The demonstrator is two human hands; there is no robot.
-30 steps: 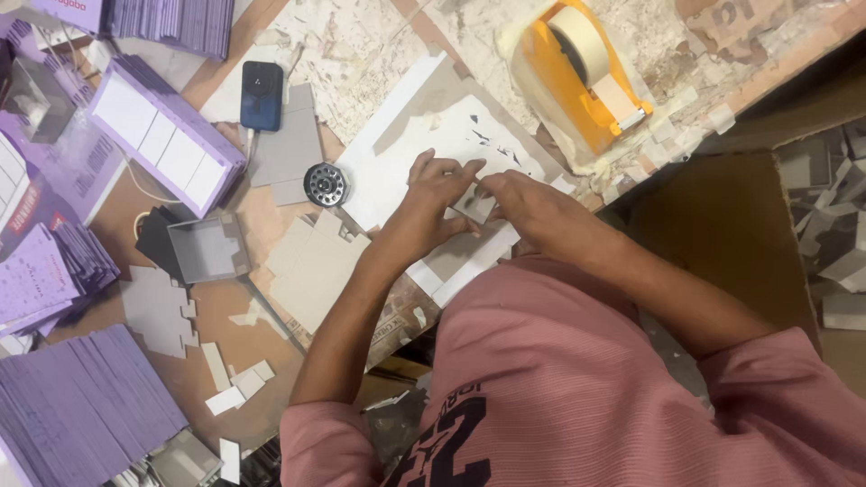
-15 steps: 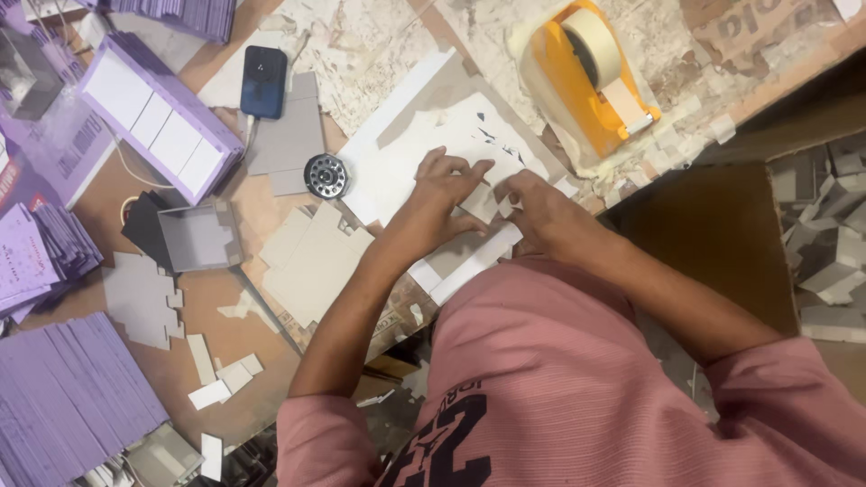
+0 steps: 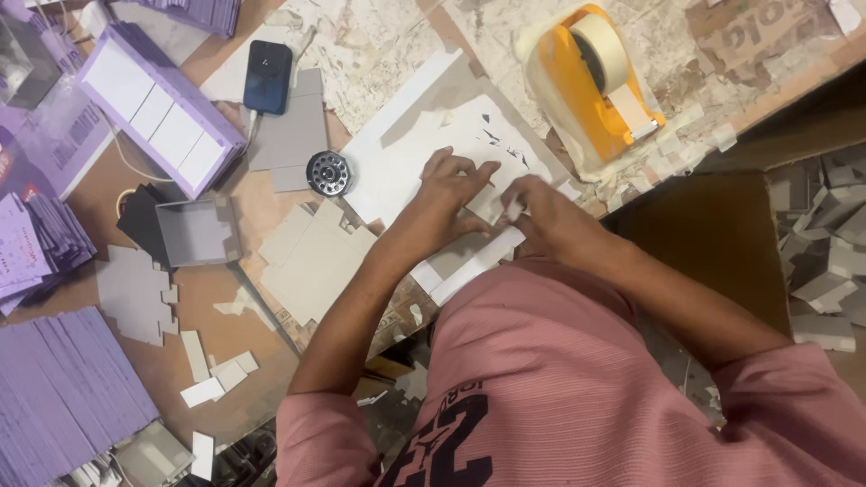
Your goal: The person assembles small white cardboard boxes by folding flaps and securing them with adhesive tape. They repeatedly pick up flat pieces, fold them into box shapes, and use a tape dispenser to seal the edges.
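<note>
My left hand (image 3: 451,194) and my right hand (image 3: 541,212) meet over a small grey cardboard piece (image 3: 499,209) on a white board (image 3: 406,153) at the table's near edge. Both hands pinch and press this piece between their fingers. A white strip (image 3: 478,263) lies just below the hands. An orange tape dispenser (image 3: 591,77) with a roll of pale tape stands beyond my right hand.
Grey cardboard blanks (image 3: 311,261) lie left of my left arm, with a folded grey box (image 3: 194,233), a round metal disc (image 3: 327,173) and a dark phone (image 3: 268,77). Purple boxes (image 3: 158,117) and purple sheet stacks (image 3: 68,392) fill the left. Finished grey boxes (image 3: 825,243) pile at right.
The view has shifted a little, so the table's things sit slightly lower left. My hands stay on the small cardboard piece, fingers working it.
</note>
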